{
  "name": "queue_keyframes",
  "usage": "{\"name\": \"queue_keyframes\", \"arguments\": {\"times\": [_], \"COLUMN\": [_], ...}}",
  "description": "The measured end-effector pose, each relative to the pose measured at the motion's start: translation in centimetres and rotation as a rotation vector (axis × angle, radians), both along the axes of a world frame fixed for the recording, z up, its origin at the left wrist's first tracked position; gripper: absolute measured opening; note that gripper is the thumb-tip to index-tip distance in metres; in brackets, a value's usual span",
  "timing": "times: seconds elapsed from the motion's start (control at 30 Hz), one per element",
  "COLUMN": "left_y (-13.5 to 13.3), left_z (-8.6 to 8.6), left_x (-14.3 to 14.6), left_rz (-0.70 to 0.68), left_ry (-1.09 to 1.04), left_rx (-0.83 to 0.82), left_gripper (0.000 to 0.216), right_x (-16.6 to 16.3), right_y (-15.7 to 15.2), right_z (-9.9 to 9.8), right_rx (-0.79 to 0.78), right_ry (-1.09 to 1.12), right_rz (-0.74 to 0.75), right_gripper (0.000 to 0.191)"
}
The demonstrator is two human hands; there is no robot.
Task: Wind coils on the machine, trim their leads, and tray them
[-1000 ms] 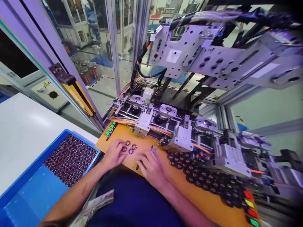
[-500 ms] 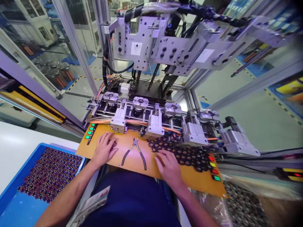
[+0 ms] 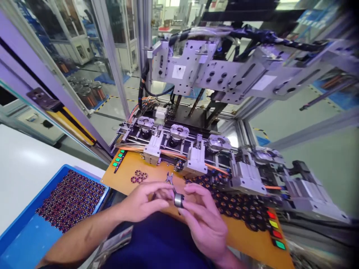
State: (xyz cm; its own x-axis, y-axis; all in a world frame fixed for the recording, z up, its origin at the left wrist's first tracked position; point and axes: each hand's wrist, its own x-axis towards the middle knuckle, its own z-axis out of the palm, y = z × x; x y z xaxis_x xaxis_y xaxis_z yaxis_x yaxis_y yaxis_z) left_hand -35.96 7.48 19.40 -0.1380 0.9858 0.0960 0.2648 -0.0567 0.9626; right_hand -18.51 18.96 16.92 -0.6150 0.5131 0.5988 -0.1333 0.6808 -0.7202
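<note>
My right hand grips a small metal cylinder with dark ends between thumb and fingers, above the front of the orange board. Close on its left is my left hand, its fingers curled inward by the cylinder's end; what they hold, if anything, is hidden. Behind the hands lie diagonal cutters, jaws pointing away and handles mostly covered. Several dark rings with copper-coloured spots rest on the board, left of the cutters. Many black round parts spread over the board's right side.
A row of metal fixtures runs behind the board, below a large machine plate. Lit buttons stand at the left and right ends. A blue tray full of small rings is at the left.
Both hands have left the board and come together in front of the cutters. The right hand now holds the cylinder. The rings by the left hand are uncovered, and the camera view has shifted.
</note>
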Motion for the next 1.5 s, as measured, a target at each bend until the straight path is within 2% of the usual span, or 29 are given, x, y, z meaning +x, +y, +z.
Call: {"name": "queue_keyframes", "arguments": {"times": [0.07, 0.13, 0.33, 0.47, 0.77, 0.83, 0.9, 0.93, 0.97, 1.03, 1.13, 1.2, 1.33, 1.5], "left_y": [0.6, 0.5, -0.1, -0.1, -0.5, -0.9, -1.7, -2.1, -2.5, -3.3, -3.9, -4.1, -4.1, -4.2], "left_z": [0.9, 1.2, 1.5, 1.5, 0.5, -0.6, -2.6, -3.8, -5.2, -8.1, -11.9, -13.7, -15.2, -15.3], "left_x": [0.6, 0.7, 0.0, -0.5, -1.8, -2.6, -3.6, -4.1, -4.6, -5.4, -5.9, -5.8, -5.6, -5.7], "left_rz": [0.016, 0.075, 0.22, 0.285, 0.464, 0.518, 0.633, 0.705, 0.778, 0.878, 0.938, 0.957, 0.97, 0.95], "left_ry": [-0.107, -0.066, 0.245, 0.265, 0.372, 0.437, 0.494, 0.509, 0.515, 0.506, 0.477, 0.453, 0.412, 0.396], "left_rx": [0.038, 0.101, 0.339, 0.396, 0.468, 0.476, 0.401, 0.341, 0.276, 0.198, 0.14, 0.104, 0.053, 0.02], "left_gripper": [0.038, 0.035, 0.034, 0.039, 0.032, 0.039, 0.053, 0.058, 0.06, 0.055, 0.05, 0.048, 0.048, 0.046], "right_x": [-1.0, -1.8, -2.9, -3.8, -6.6, -7.9, -10.2, -11.8, -13.5, -17.3, -22.5, -25.0, -26.9, -26.8], "right_y": [-0.7, -0.9, -0.7, -0.3, 0.7, 2.0, 4.5, 6.0, 7.7, 11.1, 15.0, 16.3, 17.0, 17.2], "right_z": [1.5, 2.0, 2.0, 2.3, 2.7, 3.5, 4.7, 5.3, 5.8, 6.4, 5.9, 5.0, 3.1, 2.4], "right_rx": [-0.076, -0.148, -0.307, -0.347, -0.412, -0.318, -0.093, 0.062, 0.145, 0.225, 0.334, 0.399, 0.496, 0.549], "right_ry": [0.096, 0.12, 0.02, 0.004, -0.098, -0.133, -0.172, -0.194, -0.207, -0.218, -0.284, -0.335, -0.401, -0.449], "right_rz": [0.097, 0.175, 0.267, 0.262, 0.394, 0.455, 0.493, 0.487, 0.466, 0.415, 0.38, 0.397, 0.435, 0.438], "right_gripper": [0.031, 0.036, 0.02, 0.019, 0.012, 0.012, 0.012, 0.013, 0.012, 0.011, 0.01, 0.01, 0.005, 0.005]}}
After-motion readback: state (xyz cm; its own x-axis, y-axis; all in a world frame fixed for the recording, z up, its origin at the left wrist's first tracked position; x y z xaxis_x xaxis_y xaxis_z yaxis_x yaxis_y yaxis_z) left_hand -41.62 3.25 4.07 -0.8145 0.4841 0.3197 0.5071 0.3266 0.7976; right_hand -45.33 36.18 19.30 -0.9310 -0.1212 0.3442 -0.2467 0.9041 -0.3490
